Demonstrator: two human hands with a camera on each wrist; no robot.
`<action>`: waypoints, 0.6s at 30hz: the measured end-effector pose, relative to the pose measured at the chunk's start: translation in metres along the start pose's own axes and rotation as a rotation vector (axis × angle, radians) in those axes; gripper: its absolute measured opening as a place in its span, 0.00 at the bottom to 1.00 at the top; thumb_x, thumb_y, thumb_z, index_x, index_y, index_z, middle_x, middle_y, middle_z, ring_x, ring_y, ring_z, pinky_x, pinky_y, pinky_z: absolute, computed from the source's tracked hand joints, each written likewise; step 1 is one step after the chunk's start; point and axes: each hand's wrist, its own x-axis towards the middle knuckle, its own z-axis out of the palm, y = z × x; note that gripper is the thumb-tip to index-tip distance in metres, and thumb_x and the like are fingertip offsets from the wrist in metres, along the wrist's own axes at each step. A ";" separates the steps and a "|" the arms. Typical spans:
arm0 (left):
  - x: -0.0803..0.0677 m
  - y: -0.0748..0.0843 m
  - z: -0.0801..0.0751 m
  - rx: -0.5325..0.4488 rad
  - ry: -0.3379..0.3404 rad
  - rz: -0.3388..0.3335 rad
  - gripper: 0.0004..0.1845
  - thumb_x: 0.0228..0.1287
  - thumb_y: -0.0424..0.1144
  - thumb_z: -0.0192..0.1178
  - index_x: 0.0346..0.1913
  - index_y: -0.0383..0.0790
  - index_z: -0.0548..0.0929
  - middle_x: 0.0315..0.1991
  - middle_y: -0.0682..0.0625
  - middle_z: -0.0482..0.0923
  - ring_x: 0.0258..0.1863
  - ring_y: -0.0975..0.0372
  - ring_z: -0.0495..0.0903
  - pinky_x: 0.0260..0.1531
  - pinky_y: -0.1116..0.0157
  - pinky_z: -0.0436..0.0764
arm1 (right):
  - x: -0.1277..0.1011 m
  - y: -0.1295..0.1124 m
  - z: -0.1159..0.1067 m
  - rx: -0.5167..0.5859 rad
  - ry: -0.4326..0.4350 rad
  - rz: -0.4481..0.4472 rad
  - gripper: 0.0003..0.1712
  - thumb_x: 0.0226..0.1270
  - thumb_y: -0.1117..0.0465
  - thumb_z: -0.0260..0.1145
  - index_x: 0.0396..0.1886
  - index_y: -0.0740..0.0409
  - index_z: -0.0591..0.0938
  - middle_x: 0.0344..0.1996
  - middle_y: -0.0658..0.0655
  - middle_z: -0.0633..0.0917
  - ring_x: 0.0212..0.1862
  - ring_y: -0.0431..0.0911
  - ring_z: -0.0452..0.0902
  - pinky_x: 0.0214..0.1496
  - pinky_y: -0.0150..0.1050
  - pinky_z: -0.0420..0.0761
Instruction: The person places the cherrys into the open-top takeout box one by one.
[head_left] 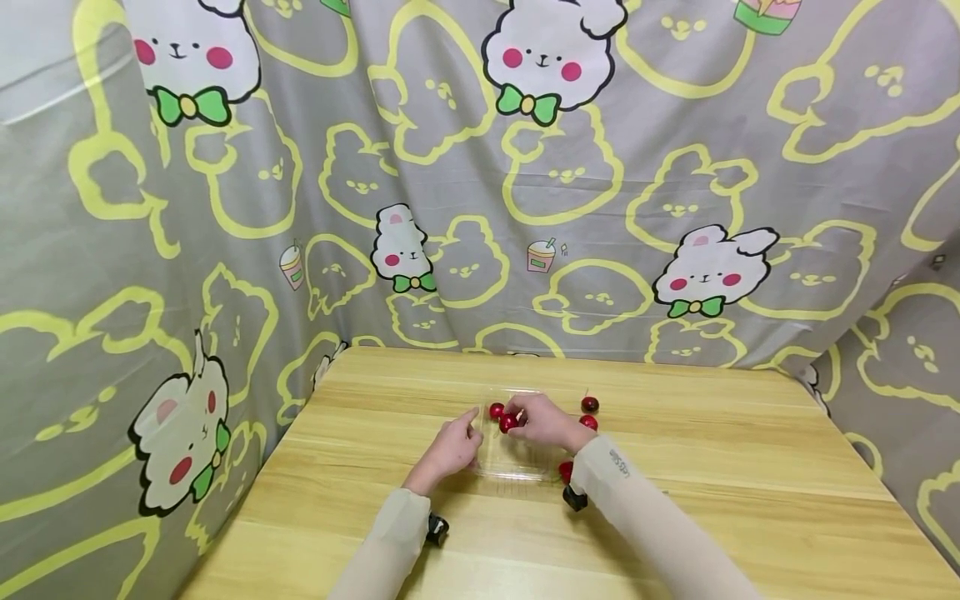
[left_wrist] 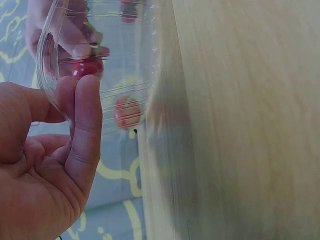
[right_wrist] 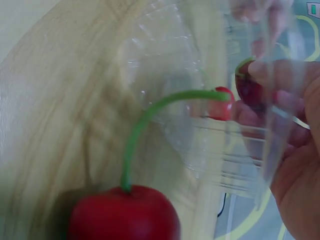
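We are watching the left hand [head_left: 456,442] pinching the left wall of a clear plastic container [head_left: 517,460] between thumb and finger. The right hand [head_left: 546,421] is grasping a red cherry [head_left: 508,424] in its fingertips, toward the container's far end; whether it is touching the bottom, we are not able to tell. A second cherry [head_left: 497,411] is sitting beside it, inside. Loose cherries [head_left: 590,405] are lying to the right on the wooden table [head_left: 750,467].

Left hand [head_left: 454,446]: one, pinching. Right hand [head_left: 542,421]: one, pinching. Forearms [head_left: 663,529]: two, extended forward, converging.
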 end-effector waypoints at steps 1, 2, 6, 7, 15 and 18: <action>0.000 0.000 0.000 -0.001 0.000 0.000 0.29 0.70 0.31 0.47 0.71 0.29 0.55 0.28 0.42 0.75 0.15 0.60 0.77 0.16 0.66 0.78 | 0.001 0.000 0.002 -0.013 0.000 -0.002 0.14 0.54 0.68 0.71 0.42 0.59 0.82 0.34 0.50 0.82 0.32 0.39 0.78 0.36 0.31 0.80; 0.000 0.000 -0.001 0.000 -0.001 -0.004 0.29 0.70 0.31 0.47 0.71 0.30 0.55 0.28 0.42 0.75 0.15 0.60 0.77 0.16 0.66 0.77 | 0.002 0.000 0.003 -0.027 0.000 -0.006 0.14 0.54 0.68 0.71 0.41 0.59 0.82 0.34 0.51 0.82 0.32 0.39 0.78 0.35 0.32 0.80; -0.001 -0.001 -0.002 -0.003 0.000 -0.008 0.29 0.70 0.31 0.46 0.72 0.30 0.55 0.28 0.41 0.76 0.16 0.58 0.78 0.16 0.67 0.76 | 0.007 0.001 0.008 -0.094 0.006 0.005 0.14 0.54 0.66 0.72 0.41 0.60 0.82 0.34 0.51 0.82 0.32 0.39 0.77 0.35 0.31 0.79; -0.001 -0.002 -0.002 -0.002 0.002 -0.007 0.29 0.70 0.31 0.46 0.72 0.30 0.55 0.28 0.41 0.76 0.16 0.58 0.78 0.16 0.67 0.76 | 0.008 0.002 0.010 -0.107 0.011 0.004 0.14 0.53 0.65 0.72 0.41 0.60 0.82 0.34 0.51 0.82 0.32 0.39 0.77 0.35 0.31 0.79; -0.001 0.000 0.000 -0.016 -0.007 0.003 0.29 0.69 0.31 0.46 0.71 0.30 0.55 0.29 0.42 0.75 0.16 0.59 0.77 0.16 0.66 0.78 | 0.012 0.005 0.013 -0.144 0.040 -0.035 0.14 0.52 0.66 0.73 0.40 0.61 0.83 0.33 0.55 0.83 0.33 0.44 0.79 0.34 0.33 0.80; -0.001 0.000 -0.001 -0.017 -0.004 -0.005 0.29 0.69 0.31 0.46 0.71 0.30 0.55 0.29 0.42 0.75 0.15 0.60 0.77 0.17 0.66 0.78 | 0.013 0.005 0.013 -0.146 0.029 -0.035 0.14 0.52 0.67 0.73 0.41 0.61 0.83 0.34 0.55 0.83 0.34 0.45 0.80 0.35 0.33 0.80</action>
